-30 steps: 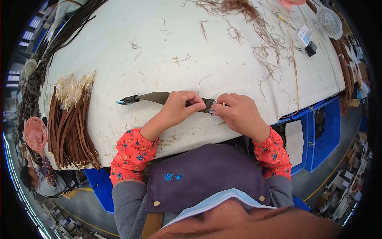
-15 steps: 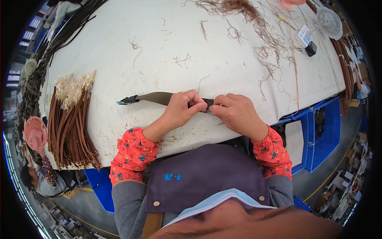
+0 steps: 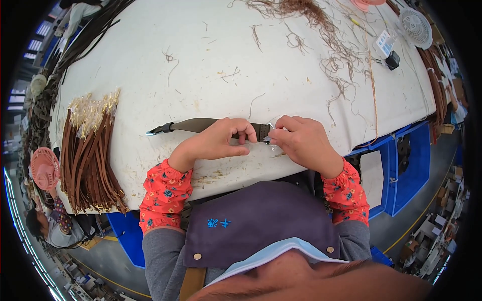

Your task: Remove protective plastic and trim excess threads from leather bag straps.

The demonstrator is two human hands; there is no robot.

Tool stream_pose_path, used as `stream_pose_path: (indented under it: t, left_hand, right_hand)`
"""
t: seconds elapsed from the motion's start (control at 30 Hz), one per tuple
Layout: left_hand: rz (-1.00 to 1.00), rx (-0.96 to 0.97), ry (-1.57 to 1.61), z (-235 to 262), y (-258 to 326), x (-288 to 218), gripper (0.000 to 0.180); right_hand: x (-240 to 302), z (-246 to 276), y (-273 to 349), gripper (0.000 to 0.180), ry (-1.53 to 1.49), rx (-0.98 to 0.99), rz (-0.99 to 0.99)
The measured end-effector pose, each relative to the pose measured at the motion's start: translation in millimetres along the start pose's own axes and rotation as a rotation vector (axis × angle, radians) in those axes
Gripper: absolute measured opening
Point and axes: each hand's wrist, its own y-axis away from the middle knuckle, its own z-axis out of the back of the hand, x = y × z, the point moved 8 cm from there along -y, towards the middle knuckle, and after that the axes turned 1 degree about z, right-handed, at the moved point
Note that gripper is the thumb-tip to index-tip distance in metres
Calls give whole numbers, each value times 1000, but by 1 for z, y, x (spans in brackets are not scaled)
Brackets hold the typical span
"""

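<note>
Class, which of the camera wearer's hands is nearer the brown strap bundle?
Left: the left hand, at the dark strap, is right of the brown straps; the right hand is farther right, at the strap's right end.

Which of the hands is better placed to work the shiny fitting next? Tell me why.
Right, I'd judge. The right hand has its fingertips at the shiny fitting; the left hand lies farther along the olive strap, its thumb apart from its fingers.
</note>
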Motion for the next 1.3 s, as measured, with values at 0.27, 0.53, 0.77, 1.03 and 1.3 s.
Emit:
stream_pose_path:
  t: [0.27, 0.53, 0.77, 1.03, 1.3]
  left_hand:
    - [59, -345, -56, 7, -1, 2, 18]
    - [81, -330, -71, 7, -3, 2, 18]
    - [88, -332, -95, 6, -4, 1, 18]
    - [99, -339, -135, 6, -5, 1, 18]
    - [93, -346, -121, 6, -9, -1, 20]
  right_hand:
    - [4, -2, -2, 11, 89, 81, 11]
    - [-1, -2, -7, 9, -2, 67, 57]
    - [-2, -3, -11, 9, -41, 125, 88]
    - [-1, -4, -14, 7, -18, 141, 138]
    - [-7, -4, -13, 6, -126, 111, 96]
